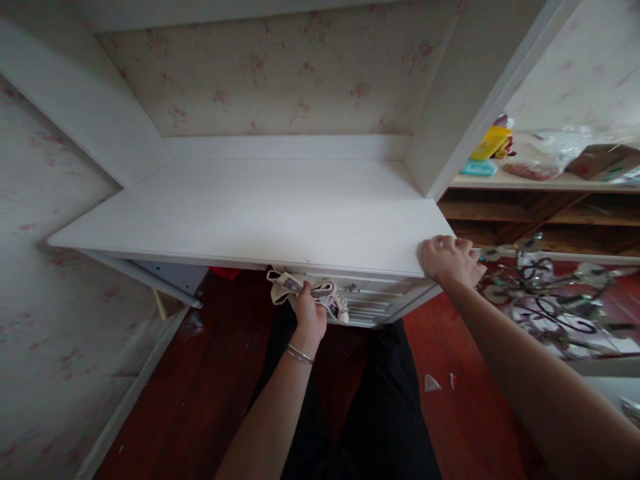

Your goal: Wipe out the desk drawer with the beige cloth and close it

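Observation:
My left hand (309, 313) is closed around a bunched cream cloth (285, 285) with a dark pattern and frayed-looking edges. It holds the cloth just in front of the white desk's (300, 213) front edge, before a panelled drawer unit (377, 293) with a small metal knob (354, 289). At the desk's front right corner, my right hand (453, 260) rests with its fingers curled over the edge. Part of the cloth is hidden by my left hand.
White uprights and floral wallpaper (300, 73) frame the desktop. To the right stand a wooden shelf (500, 207) with a yellow container (491, 143) and plastic bags, and a metal chandelier (555, 300). Small scraps (431, 383) lie on the red floor (450, 427). A grey box (173, 275) is under the desk.

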`<action>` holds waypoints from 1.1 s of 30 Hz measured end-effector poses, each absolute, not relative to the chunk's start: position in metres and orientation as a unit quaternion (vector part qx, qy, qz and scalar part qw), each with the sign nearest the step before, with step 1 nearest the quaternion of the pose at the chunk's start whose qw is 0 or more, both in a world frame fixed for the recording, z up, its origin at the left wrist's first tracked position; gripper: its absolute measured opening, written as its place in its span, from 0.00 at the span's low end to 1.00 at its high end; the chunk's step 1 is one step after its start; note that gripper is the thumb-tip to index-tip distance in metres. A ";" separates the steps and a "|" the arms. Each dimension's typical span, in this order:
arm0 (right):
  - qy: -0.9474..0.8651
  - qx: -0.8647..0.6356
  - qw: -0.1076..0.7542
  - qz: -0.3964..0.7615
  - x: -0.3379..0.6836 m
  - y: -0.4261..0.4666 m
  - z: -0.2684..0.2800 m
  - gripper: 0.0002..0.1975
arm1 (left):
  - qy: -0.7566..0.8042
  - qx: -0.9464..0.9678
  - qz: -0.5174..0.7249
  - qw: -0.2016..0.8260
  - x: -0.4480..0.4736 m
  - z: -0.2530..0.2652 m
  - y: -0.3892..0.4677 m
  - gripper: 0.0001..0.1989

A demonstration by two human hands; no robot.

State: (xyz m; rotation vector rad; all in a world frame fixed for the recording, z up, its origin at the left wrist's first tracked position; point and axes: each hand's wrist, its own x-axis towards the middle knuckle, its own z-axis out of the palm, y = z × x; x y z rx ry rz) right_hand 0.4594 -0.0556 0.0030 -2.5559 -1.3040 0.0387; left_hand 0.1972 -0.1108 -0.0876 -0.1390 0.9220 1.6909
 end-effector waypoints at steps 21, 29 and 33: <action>-0.456 -0.879 0.140 0.011 0.458 -0.057 0.003 0.29 | 0.287 -0.164 0.500 0.800 0.405 -0.069 -0.139 0.06; -0.449 -0.884 0.127 0.008 0.461 -0.054 0.000 0.29 | 0.318 -0.167 0.530 0.768 0.382 -0.128 -0.130 0.06; -0.450 -0.883 0.133 0.010 0.463 -0.053 -0.001 0.29 | 0.342 -0.161 0.569 0.730 0.334 -0.146 -0.122 0.06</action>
